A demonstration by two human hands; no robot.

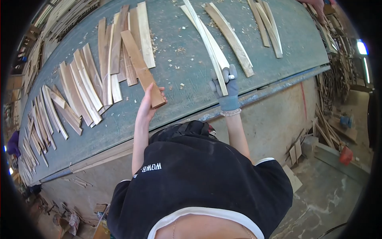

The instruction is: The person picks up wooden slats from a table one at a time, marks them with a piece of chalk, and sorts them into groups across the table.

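My left hand (151,98), bare, is closed around the near end of a flat brown wooden board (137,59). The board slants away over other strips on the table. In a grey glove, my right hand (227,85) is closed on the near end of a narrow pale wooden strip (213,51). A small white piece (231,77), too small to name, shows at the gloved fingers. Another pale strip (217,49) lies close alongside and crosses under the first. To the right of it is a wider curved wooden strip (230,40).
Many wooden strips (85,87) lie in groups along the left of the green worktable (175,79). A smaller group (267,26) is at the far right. Wood shavings (183,49) dot the surface. Scrap wood (326,127) and a red object (345,155) are on the right.
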